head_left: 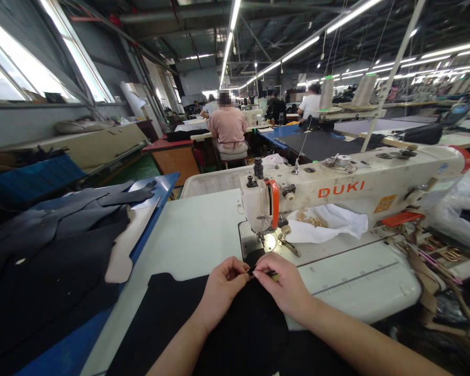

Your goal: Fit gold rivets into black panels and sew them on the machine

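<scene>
My left hand (227,282) and my right hand (281,282) meet in front of the sewing machine (344,180), fingertips pinched together. Between them is a small black strip (251,271), mostly covered by the fingers. Something yellowish shows by the right fingers, too small to name. Beneath both hands lies a large black fabric piece (250,324), spread over the pale machine table (196,219). A narrow dark end of material reaches toward the needle area, where a small lamp glows on the needle plate (270,242).
Black cut panels (55,235) are piled on a blue table (168,188) at the left. Behind the needle, a white cloth (347,224) holds small gold-coloured metal parts (311,218). Thread cones (363,90) stand at the back right. A seated person (227,128) is ahead.
</scene>
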Available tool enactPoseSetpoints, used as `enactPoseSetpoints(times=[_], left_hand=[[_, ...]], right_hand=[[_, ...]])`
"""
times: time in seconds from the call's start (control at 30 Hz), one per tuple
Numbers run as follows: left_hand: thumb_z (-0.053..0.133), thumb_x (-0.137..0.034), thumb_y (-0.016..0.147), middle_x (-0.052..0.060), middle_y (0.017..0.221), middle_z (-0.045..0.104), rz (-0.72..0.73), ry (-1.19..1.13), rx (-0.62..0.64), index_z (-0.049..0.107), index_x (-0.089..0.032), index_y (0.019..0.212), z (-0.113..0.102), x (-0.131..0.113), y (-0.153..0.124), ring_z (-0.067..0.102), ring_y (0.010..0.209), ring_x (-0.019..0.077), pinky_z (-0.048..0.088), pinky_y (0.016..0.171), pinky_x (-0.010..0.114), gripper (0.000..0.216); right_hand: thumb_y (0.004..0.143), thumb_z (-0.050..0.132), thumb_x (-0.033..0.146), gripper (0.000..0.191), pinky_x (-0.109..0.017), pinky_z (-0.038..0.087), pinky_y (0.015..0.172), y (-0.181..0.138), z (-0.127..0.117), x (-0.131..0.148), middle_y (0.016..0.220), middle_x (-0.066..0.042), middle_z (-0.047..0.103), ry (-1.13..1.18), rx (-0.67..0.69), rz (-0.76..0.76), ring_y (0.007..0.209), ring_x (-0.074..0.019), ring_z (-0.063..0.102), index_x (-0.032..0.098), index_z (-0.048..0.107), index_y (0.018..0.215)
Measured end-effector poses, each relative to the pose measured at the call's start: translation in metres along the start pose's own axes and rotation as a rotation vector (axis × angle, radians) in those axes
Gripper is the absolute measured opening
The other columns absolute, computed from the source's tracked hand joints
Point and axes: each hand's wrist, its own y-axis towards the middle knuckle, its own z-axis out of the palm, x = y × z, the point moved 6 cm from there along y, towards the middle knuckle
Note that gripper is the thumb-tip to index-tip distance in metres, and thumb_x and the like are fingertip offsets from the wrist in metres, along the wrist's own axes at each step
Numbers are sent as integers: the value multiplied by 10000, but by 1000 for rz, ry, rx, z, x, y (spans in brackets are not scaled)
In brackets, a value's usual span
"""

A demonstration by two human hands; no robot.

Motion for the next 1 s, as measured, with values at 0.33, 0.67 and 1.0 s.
enactPoseSetpoints(times=[0.33, 0.67, 1.0], left_hand=[[732, -246, 624, -13, 727, 668, -42, -125, 30, 597, -193, 980, 3, -3, -2, 636, 707, 150, 485, 761, 291, 384], [771, -353, 607, 20, 703, 689, -61, 18, 28, 691, -169, 752, 5, 2, 1, 623, 708, 160, 493, 742, 276, 247], [696, -335, 684, 5, 752, 687, 112, 212, -37, 683, -191, 765, 2, 2, -2, 620, 715, 159, 489, 692, 248, 166]], right_hand=[[752, 604, 303, 158, -233, 399, 547, -1, 10, -35, 615, 12, 556, 341, -52, 352, 563, -114, 500, 172, 556, 678], [769, 599, 250, 95, -237, 466, 641, -3, 4, -24, 744, -12, 643, 253, -76, 218, 677, -128, 590, 181, 594, 704], [689, 658, 209, 107, -247, 496, 694, -3, -1, -33, 767, 3, 678, 328, -43, 301, 720, -139, 635, 188, 637, 792]])
